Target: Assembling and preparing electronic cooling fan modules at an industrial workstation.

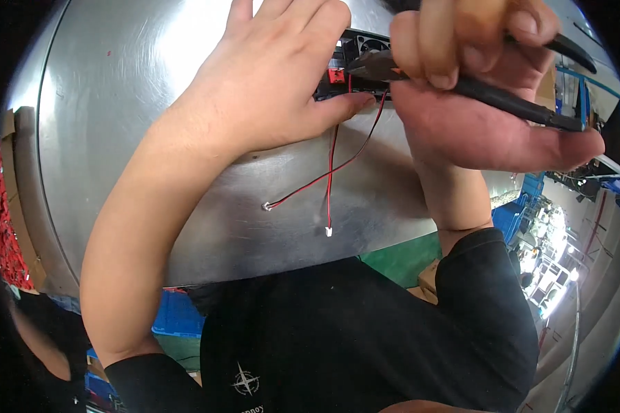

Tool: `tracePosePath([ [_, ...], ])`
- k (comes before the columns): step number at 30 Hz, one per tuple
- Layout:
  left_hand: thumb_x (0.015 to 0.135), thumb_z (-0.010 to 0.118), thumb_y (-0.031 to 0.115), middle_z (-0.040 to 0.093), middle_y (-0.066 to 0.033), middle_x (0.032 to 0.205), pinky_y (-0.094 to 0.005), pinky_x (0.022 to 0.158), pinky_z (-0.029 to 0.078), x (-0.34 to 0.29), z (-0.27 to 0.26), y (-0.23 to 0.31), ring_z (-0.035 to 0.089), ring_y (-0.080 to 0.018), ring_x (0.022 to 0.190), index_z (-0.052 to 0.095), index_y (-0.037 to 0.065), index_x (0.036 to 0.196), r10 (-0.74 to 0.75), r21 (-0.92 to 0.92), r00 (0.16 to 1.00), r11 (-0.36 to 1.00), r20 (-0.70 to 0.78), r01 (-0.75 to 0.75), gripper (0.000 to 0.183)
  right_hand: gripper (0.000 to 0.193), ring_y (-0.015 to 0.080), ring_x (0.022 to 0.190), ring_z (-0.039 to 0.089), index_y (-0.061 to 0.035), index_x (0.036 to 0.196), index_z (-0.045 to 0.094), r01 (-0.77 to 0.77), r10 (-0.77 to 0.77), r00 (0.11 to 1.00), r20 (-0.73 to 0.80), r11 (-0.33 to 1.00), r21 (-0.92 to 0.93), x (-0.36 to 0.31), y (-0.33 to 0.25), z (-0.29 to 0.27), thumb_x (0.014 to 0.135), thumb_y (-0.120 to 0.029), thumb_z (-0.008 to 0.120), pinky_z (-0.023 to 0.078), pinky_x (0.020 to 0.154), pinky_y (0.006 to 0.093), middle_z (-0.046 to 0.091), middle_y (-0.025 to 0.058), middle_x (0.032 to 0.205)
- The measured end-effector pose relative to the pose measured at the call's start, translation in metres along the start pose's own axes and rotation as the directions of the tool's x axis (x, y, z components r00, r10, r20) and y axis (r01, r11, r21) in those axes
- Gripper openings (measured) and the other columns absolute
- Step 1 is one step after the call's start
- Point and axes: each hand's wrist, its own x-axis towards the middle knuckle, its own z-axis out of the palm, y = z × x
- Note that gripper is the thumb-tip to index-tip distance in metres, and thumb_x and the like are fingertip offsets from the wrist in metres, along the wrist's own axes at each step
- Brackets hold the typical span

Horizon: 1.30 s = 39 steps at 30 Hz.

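The left hand [269,82] lies flat and spread over a small black fan module [365,48], its fingers apart and pressing down, the thumb tip resting just beside the spot where the red-and-black wire pairs [332,165] leave the part. The right hand [475,89] is curled tight around the black handles of a pair of pliers [461,79], fingers together and clamped on them, with the metal nose reaching in between the left thumb and the module's red terminal block [335,74]. Whether the nose is closed on anything cannot be told, since the fingers hide much of it. The two wire pairs trail from under the left thumb toward the person's body, crossing once and ending in small white connectors [328,232] lying loose on the surface. The likeliest trouble, as I judge it, is the tool tip slipping off the small part and nipping the left thumb, which sits very close; a hard squeeze could also cut or bruise a thin lead, or a tug could pull one out of its terminal. The module may slide too, for the brushed steel tabletop [117,138] is smooth and glossy. Beyond the table edge lie a green floor [399,258], blue crates [176,313] and, past the right wrist, a brightly lit workshop.
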Motion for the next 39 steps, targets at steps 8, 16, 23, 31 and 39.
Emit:
tracePosePath([
  [8,0.084,0.075,0.046,0.053,-0.0222,0.130,-0.0692,0.117,0.023,-0.001,0.004,-0.002,0.043,-0.0435,0.139,0.048,-0.002,0.130,-0.015,-0.025,1.000,1.000,-0.004,0.014,0.071,0.085,0.0132,0.055,0.043,-0.0115,0.103,0.052,-0.030,0.077,0.973,0.217,0.977,-0.213,0.000,0.008,-0.007,0.086,-0.094,0.038,0.036,0.051,0.0304,0.048,0.0047,0.074],
  [16,0.083,0.075,0.044,0.053,-0.0209,0.129,-0.0702,0.117,0.022,0.000,0.070,-0.043,0.042,-0.0432,0.139,0.049,-0.001,0.130,0.359,0.020,0.721,0.902,-0.592,-0.432,0.070,0.089,0.0130,0.053,0.032,-0.0128,0.099,0.050,-0.141,0.199,0.962,-0.186,0.949,0.282,-0.005,0.015,0.008,0.080,-0.098,0.039,0.029,0.049,0.0306,0.044,0.0052,0.066],
  [23,0.083,0.076,0.046,0.054,-0.0224,0.128,-0.0697,0.118,0.022,0.000,0.003,0.005,0.043,-0.0435,0.138,0.049,-0.002,0.127,-0.063,-0.006,0.997,0.998,0.033,0.063,0.070,0.091,0.0140,0.054,0.035,-0.0121,0.102,0.051,-0.078,0.088,0.995,-0.035,0.969,0.235,-0.013,0.019,-0.010,0.078,-0.099,0.040,0.031,0.051,0.0310,0.044,0.0051,0.068],
  [31,0.083,0.075,0.045,0.054,-0.0219,0.127,-0.0706,0.116,0.024,0.001,0.054,-0.025,0.044,-0.0438,0.137,0.049,-0.002,0.130,0.157,-0.059,0.944,0.982,-0.290,-0.182,0.071,0.094,0.0145,0.058,0.039,-0.0105,0.104,0.051,-0.069,0.069,0.997,-0.019,0.998,0.001,-0.015,0.013,0.000,0.077,-0.100,0.040,0.033,0.055,0.0310,0.046,0.0053,0.072],
  [39,0.084,0.072,0.047,0.053,-0.0221,0.127,-0.0713,0.116,0.023,0.008,-0.007,0.007,0.042,-0.0449,0.138,0.050,-0.001,0.127,-0.167,-0.026,0.949,0.983,0.269,0.180,0.068,0.104,0.0138,0.062,0.038,-0.0082,0.113,0.052,-0.128,0.136,0.972,-0.190,0.990,0.054,-0.003,0.003,0.022,0.076,-0.103,0.033,0.033,0.058,0.0299,0.046,0.0051,0.077],
])
